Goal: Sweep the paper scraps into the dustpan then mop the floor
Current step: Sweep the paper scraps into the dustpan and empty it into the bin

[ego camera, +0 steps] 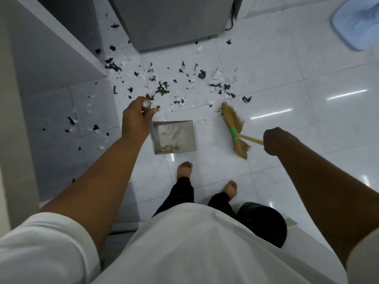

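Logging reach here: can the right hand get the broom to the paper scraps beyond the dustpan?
Probably yes: the right hand grips the broom, whose bristles lie beside the nearest paper scraps, only bare tile between.

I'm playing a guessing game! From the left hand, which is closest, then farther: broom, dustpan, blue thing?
1. The dustpan, handle gripped by the left hand.
2. The broom, farther right, in the right hand.
3. The blue thing, far top-right corner.

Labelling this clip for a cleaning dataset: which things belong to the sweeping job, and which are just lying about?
Job: paper scraps, dustpan in left hand, broom in right hand, tiled floor.
Just there: grey appliance, its black cord, grey cabinet, dark round bin.
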Motion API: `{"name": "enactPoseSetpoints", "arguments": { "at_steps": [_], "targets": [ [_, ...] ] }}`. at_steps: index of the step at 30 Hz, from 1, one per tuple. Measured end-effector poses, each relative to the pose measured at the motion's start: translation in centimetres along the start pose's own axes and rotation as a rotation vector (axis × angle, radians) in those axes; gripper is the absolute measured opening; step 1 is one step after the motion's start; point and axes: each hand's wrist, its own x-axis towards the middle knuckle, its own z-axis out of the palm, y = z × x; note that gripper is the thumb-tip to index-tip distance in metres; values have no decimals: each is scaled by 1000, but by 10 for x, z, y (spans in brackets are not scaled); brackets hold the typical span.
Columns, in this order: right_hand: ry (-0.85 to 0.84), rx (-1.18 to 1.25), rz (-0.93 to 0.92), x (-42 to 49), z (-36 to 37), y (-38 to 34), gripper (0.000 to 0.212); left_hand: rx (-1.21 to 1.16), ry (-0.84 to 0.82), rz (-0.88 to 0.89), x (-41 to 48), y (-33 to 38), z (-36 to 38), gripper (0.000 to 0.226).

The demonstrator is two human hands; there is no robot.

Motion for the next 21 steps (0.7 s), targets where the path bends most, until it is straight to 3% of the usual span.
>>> {"name": "enactPoseSetpoints", "arguments": {
  "at_steps": [7, 10, 13, 17, 21],
  "targets": [
    [-11, 20, -146, -3, -4, -55, 15, 109, 23, -11, 5, -2, -10, 14],
    [-54, 1, -158, -8, -8, -53, 4, 136, 30, -9, 9, -1, -18, 15],
    [-44, 18, -133, -14, -12, -39, 14, 149, 18, -3, 11, -2, -25, 16],
    [-47, 80, -34, -26, -16, -13, 7, 144, 5, -10, 12, -4, -31, 18],
    [-76, 134, 32, -30, -6, -10, 23, 124, 8, -21, 10, -5, -35, 19]
  ]
}}
